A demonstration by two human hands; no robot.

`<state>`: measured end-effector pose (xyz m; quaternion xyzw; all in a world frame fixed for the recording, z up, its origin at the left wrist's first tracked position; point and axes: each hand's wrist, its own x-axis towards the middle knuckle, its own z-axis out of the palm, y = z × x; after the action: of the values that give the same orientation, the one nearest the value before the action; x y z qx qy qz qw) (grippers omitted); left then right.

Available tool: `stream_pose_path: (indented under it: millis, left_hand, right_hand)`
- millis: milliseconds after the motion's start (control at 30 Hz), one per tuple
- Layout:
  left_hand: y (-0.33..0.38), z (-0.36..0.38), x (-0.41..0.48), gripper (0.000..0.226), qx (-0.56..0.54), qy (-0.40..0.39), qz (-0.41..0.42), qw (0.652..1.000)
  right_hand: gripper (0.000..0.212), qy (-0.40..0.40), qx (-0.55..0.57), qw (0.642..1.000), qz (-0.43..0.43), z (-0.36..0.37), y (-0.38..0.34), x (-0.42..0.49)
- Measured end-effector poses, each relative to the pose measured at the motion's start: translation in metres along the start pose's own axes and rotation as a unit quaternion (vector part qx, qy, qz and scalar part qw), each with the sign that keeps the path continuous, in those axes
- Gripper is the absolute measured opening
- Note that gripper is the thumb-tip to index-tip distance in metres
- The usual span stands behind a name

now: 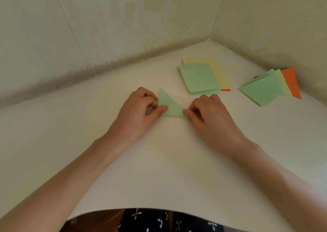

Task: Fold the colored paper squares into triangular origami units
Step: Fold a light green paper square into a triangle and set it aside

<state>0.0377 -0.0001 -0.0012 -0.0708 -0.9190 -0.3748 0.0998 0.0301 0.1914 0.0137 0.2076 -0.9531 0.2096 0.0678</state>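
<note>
A partly folded green paper (170,107) lies flat on the white table (159,161), one point sticking up toward the wall. My left hand (139,111) pinches its left side, thumb on top and curled fingers at the edge. My right hand (207,113) pinches its right corner with thumb and forefinger. Behind the right hand sits a stack of unfolded squares (201,78), green on top of yellow and orange. At the far right lies a pile of folded triangles (265,88), green, yellow and orange.
Pale patterned walls (123,28) meet in a corner behind the table's back right. The table's near edge (141,209) curves just above a lap in dark flower-print cloth (168,221).
</note>
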Motion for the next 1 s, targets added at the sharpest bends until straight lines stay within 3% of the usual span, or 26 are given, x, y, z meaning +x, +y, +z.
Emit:
stream_pose_path:
  millis: [167, 367, 467, 533, 600, 800, 900, 1000]
  left_hand:
    - [0.000, 0.003, 0.000, 0.026, 0.062, 0.034, 0.000, 0.998]
    - [0.000, 0.002, -0.001, 0.018, 0.103, 0.028, 0.050, 0.993]
    - [0.001, 0.002, -0.003, 0.010, 0.146, 0.031, 0.153, 0.977]
    - [-0.001, 0.004, -0.003, 0.027, 0.170, -0.003, 0.254, 0.952]
    - [-0.006, 0.004, -0.002, 0.043, 0.162, -0.045, 0.293, 0.941]
    - [-0.008, -0.002, -0.009, 0.045, 0.134, -0.082, 0.282, 0.946]
    - [-0.008, -0.002, -0.010, 0.046, 0.143, -0.087, 0.280, 0.945]
    - [-0.008, -0.003, -0.011, 0.047, 0.152, -0.099, 0.279, 0.943]
  right_hand:
    - [0.019, 0.034, -0.063, 0.997, 0.013, 0.005, -0.005, -0.002]
    - [0.017, -0.010, -0.073, 0.996, 0.054, -0.001, -0.003, 0.000]
    - [0.015, -0.028, -0.051, 0.996, 0.072, -0.002, -0.001, 0.000]
    - [0.015, -0.028, -0.037, 0.997, 0.069, 0.000, -0.002, -0.001]
    - [0.016, -0.030, -0.020, 0.997, 0.064, 0.000, -0.002, -0.002]
    - [0.032, -0.056, 0.064, 0.996, 0.039, -0.007, 0.005, -0.007]
    - [0.037, 0.013, 0.079, 0.996, 0.025, -0.004, 0.007, -0.008]
    - [0.053, 0.062, 0.001, 0.996, -0.063, -0.001, 0.007, -0.008]
